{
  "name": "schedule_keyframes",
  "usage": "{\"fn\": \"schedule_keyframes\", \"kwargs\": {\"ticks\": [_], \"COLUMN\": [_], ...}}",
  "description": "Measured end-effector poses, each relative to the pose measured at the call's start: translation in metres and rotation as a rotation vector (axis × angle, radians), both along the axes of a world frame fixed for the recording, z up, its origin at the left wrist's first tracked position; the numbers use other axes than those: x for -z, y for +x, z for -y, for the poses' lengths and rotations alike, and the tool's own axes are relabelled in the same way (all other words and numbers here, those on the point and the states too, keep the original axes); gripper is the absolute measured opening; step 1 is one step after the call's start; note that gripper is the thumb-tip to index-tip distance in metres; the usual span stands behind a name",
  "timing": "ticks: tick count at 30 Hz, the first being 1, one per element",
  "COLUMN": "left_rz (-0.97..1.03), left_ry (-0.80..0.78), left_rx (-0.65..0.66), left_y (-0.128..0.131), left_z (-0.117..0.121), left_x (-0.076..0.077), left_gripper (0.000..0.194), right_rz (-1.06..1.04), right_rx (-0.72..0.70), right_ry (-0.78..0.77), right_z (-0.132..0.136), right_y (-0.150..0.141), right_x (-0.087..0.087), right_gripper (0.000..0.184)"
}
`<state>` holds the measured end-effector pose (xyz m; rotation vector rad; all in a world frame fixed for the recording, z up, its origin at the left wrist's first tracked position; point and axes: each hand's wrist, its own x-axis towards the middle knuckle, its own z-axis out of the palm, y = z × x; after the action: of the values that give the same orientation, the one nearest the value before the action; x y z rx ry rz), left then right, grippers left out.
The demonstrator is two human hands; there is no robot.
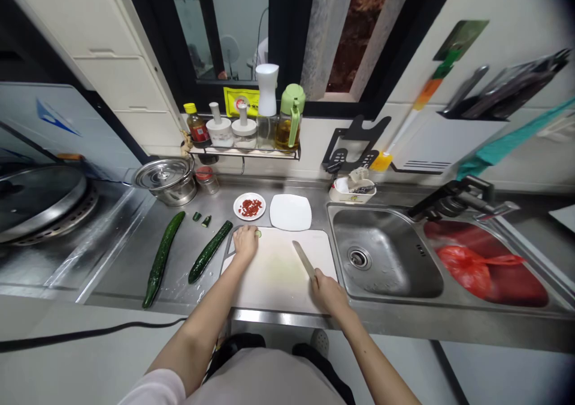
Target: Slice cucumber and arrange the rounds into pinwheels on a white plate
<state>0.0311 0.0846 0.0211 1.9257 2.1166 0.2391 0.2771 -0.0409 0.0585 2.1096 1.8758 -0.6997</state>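
At the upper left of the white cutting board (281, 273), my left hand (245, 242) has its fingers curled around a cucumber piece (258, 233), whose pale cut end shows beside the fingertips. My right hand (330, 292) grips a kitchen knife (304, 260) by its handle over the board's right side; the blade points up and left, apart from the cucumber piece. Left of the board lie two dark green cucumbers, a longer cucumber (164, 258) and a shorter cucumber (210, 252). Small cucumber ends (206, 220) sit near them.
Behind the board stand a plate of chopped red bits (250, 206) and a white square plate (290, 212). The sink (386, 252) is on the right, with a red plastic bag (467, 268) in its red basin. A lidded pot (167, 180) and seasoning rack (245, 151) stand farther back.
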Motion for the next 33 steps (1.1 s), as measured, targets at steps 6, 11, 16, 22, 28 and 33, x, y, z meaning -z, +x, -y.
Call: {"fn": "schedule_keyframes", "kwargs": {"ticks": [6,11,16,22,28,33], "left_rz": [0.199,0.460,0.466,0.401,0.325,0.336], "left_ry": [-0.037,-0.207,-0.227,-0.128,-0.146,-0.188], "left_rx": [-0.091,-0.165,-0.127,-0.100,-0.103,-0.107], "left_y": [0.007,0.020,0.029,0.026,0.024,0.023], "left_z": [0.006,0.025,0.039,0.040,0.038,0.033], "left_x": [-0.007,0.002,0.017,0.022,0.023,0.022], "left_gripper": [0.015,0.013,0.008,0.017,0.017,0.016], "right_rz": [0.016,0.015,0.005,0.026,0.001,0.005], "right_rx": [-0.004,-0.011,-0.057,-0.106,-0.222,-0.255], "right_ry": [-0.002,0.013,0.006,0.013,-0.003,-0.024], "right_z": [0.000,0.001,0.001,0.007,0.017,0.015], "right_y": [-0.001,-0.001,0.001,-0.004,-0.020,-0.028], "right_x": [-0.003,-0.002,-0.006,-0.013,-0.019,-0.020], "right_gripper": [0.033,0.033,0.033,0.033,0.033,0.031]}}
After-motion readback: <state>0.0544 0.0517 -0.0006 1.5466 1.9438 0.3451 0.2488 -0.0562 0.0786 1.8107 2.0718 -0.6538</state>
